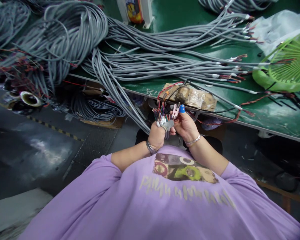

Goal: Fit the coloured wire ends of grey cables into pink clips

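My left hand [157,136] is closed round a bundle of grey cables [140,121] in front of my chest. Their stripped ends fan upward as thin coloured wires [162,110], with white sleeves [161,120] below and a grey wrap [168,125] beside the fingers. Close beside it, my right hand [187,127] is closed in a pinch, a blue finger cover [182,108] on its thumb. A pink clip [175,111] sits against that thumb, seemingly in its grip. A few orange wires lie near the right fingertips, which are partly hidden.
Long grey cables [150,63] lie across the green table [272,116], running from a large coil [75,30] at left. A taped cardboard piece [190,96] lies at the table's front edge. At right are a green fan [287,66], pliers [298,101] and a plastic bag [277,28].
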Action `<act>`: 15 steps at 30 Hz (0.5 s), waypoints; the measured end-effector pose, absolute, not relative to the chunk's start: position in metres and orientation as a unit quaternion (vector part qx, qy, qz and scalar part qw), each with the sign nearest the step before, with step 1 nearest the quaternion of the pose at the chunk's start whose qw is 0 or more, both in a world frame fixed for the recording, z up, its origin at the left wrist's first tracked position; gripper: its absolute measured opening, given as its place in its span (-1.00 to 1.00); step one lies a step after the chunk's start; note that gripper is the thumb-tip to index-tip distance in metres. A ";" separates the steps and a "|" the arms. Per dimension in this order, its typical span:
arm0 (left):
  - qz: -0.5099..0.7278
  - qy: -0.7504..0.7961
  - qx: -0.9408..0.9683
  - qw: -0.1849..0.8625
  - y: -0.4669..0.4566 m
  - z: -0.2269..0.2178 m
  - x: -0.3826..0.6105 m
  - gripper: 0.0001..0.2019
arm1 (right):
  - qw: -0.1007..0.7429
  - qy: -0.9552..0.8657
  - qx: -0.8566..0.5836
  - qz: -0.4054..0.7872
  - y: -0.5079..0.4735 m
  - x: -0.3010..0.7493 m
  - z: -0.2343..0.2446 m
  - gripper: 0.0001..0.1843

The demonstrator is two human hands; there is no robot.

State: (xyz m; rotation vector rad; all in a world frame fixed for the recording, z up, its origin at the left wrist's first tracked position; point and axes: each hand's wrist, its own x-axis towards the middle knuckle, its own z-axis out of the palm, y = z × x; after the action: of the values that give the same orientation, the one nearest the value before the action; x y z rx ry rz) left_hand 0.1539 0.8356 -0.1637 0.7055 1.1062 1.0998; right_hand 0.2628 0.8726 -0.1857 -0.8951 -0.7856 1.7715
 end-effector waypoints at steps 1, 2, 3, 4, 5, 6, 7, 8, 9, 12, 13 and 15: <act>0.485 0.489 0.308 0.656 0.836 -0.164 0.154 -0.61 | 0.495 -0.314 -0.363 0.724 0.873 0.262 -0.185 -0.30; 0.484 0.490 0.305 0.657 0.835 -0.164 0.154 -0.61 | 0.504 -0.308 -0.360 0.722 0.873 0.262 -0.185 -0.31; 0.483 0.491 0.303 0.659 0.835 -0.163 0.154 -0.61 | 0.508 -0.304 -0.361 0.720 0.873 0.262 -0.184 -0.31; 0.481 0.492 0.301 0.660 0.835 -0.163 0.154 -0.61 | 0.507 -0.303 -0.364 0.720 0.872 0.262 -0.183 -0.31; 0.480 0.493 0.300 0.661 0.835 -0.163 0.154 -0.61 | 0.505 -0.302 -0.370 0.719 0.872 0.262 -0.183 -0.31; 0.479 0.494 0.300 0.661 0.835 -0.163 0.154 -0.60 | 0.503 -0.298 -0.377 0.718 0.871 0.262 -0.182 -0.31; 0.479 0.494 0.301 0.661 0.835 -0.162 0.154 -0.60 | 0.502 -0.293 -0.383 0.718 0.871 0.263 -0.182 -0.31; 0.479 0.492 0.304 0.660 0.835 -0.162 0.154 -0.60 | 0.502 -0.287 -0.385 0.719 0.871 0.263 -0.182 -0.31; 0.480 0.488 0.309 0.661 0.834 -0.162 0.153 -0.60 | 0.503 -0.281 -0.382 0.722 0.870 0.263 -0.183 -0.32; 0.475 0.475 0.331 0.662 0.832 -0.163 0.150 -0.60 | 0.516 -0.270 -0.358 0.730 0.870 0.266 -0.187 -0.37; 0.472 0.473 0.338 0.662 0.830 -0.163 0.148 -0.60 | 0.521 -0.264 -0.352 0.731 0.870 0.267 -0.189 -0.39; 0.468 0.473 0.347 0.661 0.827 -0.163 0.145 -0.60 | 0.527 -0.244 -0.350 0.735 0.870 0.270 -0.191 -0.42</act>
State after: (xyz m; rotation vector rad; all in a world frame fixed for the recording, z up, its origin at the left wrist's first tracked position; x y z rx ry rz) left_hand 0.1446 0.8271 -0.1631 0.7848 1.0687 1.0575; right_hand 0.2700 0.8700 -0.1913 -0.8367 -0.5837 1.7561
